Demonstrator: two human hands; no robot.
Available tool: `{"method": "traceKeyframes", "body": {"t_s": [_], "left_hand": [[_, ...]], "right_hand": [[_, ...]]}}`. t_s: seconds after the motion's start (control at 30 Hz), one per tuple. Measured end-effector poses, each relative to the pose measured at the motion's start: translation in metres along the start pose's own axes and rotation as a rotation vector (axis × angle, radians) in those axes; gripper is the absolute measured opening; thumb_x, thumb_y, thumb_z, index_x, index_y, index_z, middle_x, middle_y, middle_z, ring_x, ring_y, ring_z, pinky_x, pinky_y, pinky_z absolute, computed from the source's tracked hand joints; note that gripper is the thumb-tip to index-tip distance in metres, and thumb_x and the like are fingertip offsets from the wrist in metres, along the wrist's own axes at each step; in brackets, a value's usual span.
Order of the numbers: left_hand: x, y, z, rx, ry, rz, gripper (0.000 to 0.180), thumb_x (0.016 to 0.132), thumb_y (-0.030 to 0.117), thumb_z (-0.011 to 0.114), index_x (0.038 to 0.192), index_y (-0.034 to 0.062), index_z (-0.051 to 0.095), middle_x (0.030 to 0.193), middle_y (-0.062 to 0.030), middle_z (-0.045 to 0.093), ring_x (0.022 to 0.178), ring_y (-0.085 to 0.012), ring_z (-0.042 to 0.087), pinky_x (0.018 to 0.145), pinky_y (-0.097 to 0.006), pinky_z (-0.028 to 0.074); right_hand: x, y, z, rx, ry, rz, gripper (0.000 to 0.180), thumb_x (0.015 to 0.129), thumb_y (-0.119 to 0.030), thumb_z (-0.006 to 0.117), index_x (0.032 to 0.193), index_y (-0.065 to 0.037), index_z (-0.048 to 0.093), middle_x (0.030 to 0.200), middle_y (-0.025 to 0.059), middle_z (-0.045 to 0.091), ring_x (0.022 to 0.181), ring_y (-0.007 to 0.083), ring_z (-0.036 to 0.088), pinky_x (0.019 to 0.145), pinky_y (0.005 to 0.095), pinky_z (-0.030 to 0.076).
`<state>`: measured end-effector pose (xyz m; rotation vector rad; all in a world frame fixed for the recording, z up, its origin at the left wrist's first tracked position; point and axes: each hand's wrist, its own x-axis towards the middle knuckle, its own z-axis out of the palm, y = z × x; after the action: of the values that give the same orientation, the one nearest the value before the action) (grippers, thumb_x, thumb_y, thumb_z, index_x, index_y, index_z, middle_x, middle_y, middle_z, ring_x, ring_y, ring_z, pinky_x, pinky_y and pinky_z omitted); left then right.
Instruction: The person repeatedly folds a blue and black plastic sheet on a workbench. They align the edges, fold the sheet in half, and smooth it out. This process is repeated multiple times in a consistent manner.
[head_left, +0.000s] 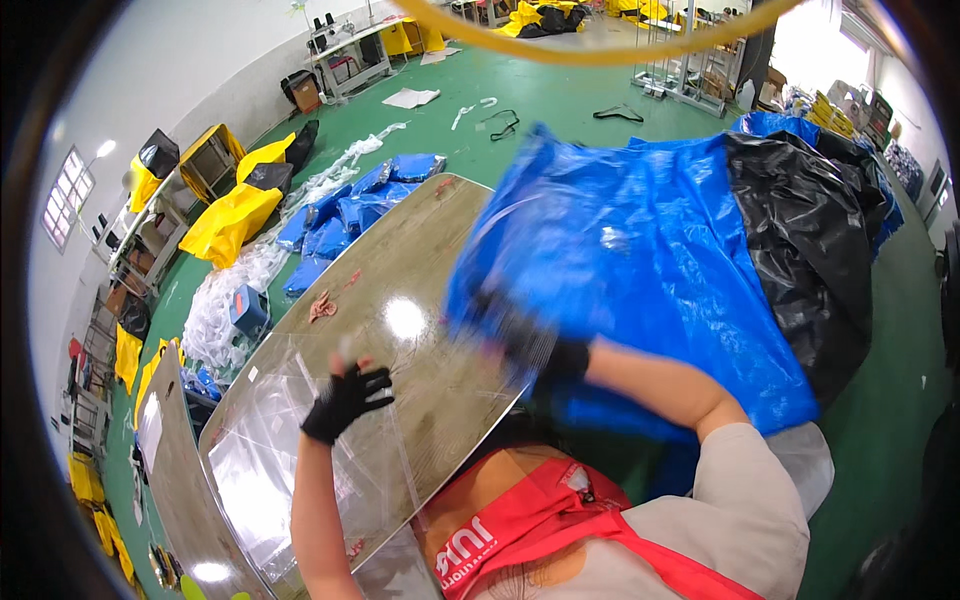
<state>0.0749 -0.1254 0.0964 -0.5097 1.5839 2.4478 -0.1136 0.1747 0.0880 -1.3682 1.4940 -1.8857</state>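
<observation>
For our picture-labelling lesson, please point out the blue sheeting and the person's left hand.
Blue sheeting [650,240]: head view, middle of its surface.
Left hand [345,402]: head view, on its black glove.

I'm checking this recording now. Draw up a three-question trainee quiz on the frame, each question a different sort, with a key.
1. Which of the person's hands is at the edge of the blue sheeting?
2. True or false: the left hand has no glove on.
3. The material adjoining the blue sheeting on its right is: A) yellow B) black C) white.

Key:
1. The right hand, blurred.
2. False; it wears a black glove.
3. B.
</observation>
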Motion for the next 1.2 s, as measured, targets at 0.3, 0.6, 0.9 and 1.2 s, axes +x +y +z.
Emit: {"method": "traceKeyframes", "body": {"t_s": [0.3, 0.6, 0.9, 1.2], "left_hand": [[0.034, -0.032, -0.075, 0.610, 0.508, 0.266, 0.040, 0.087, 0.039, 0.060, 0.109, 0.0057, 0.059, 0.090, -0.0058, 0.064, 0.082, -0.0175, 0.058, 0.072, -0.034, 0.047], [-0.279, -0.050, -0.251, 0.943, 1.111, 0.356, 0.045, 0.090, 0.041, 0.055, 0.113, 0.0025, 0.061, 0.102, -0.0162, 0.066, 0.093, -0.0306, 0.063, 0.083, -0.041, 0.048], [-0.242, -0.099, -0.259, 1.602, 1.672, -0.092, 0.073, 0.081, 0.038, 0.064, 0.139, 0.0066, 0.035, 0.138, -0.0215, 0.041, 0.128, -0.0382, 0.039, 0.106, -0.046, 0.029], [0.004, -0.093, -0.063, 1.870, 0.575, 0.218, 0.081, 0.076, 0.065, 0.055, 0.141, 0.0188, 0.037, 0.149, -0.0196, 0.025, 0.138, -0.0428, 0.016, 0.108, -0.062, 0.000]], "right_hand": [[-0.122, 0.004, 0.326, -0.200, -0.837, -0.583, 0.050, 0.067, -0.048, 0.068, 0.107, -0.017, 0.065, 0.135, 0.0143, 0.045, 0.130, 0.0432, 0.030, 0.105, 0.0584, 0.024], [0.005, 0.094, -0.089, -1.664, -0.186, 0.097, 0.050, 0.078, -0.033, 0.063, 0.126, -0.026, 0.051, 0.128, 0.0146, 0.052, 0.120, 0.0316, 0.047, 0.100, 0.0456, 0.037], [0.085, 0.021, -0.069, -1.375, 0.225, -0.088, 0.056, 0.072, -0.046, 0.067, 0.110, -0.005, 0.061, 0.108, 0.0191, 0.061, 0.099, 0.0330, 0.058, 0.092, 0.0433, 0.042], [0.121, 0.117, -0.158, -1.637, -0.492, 0.573, 0.035, 0.088, -0.036, 0.052, 0.090, -0.005, 0.067, 0.093, 0.0226, 0.065, 0.087, 0.0350, 0.065, 0.077, 0.0447, 0.049]]}}
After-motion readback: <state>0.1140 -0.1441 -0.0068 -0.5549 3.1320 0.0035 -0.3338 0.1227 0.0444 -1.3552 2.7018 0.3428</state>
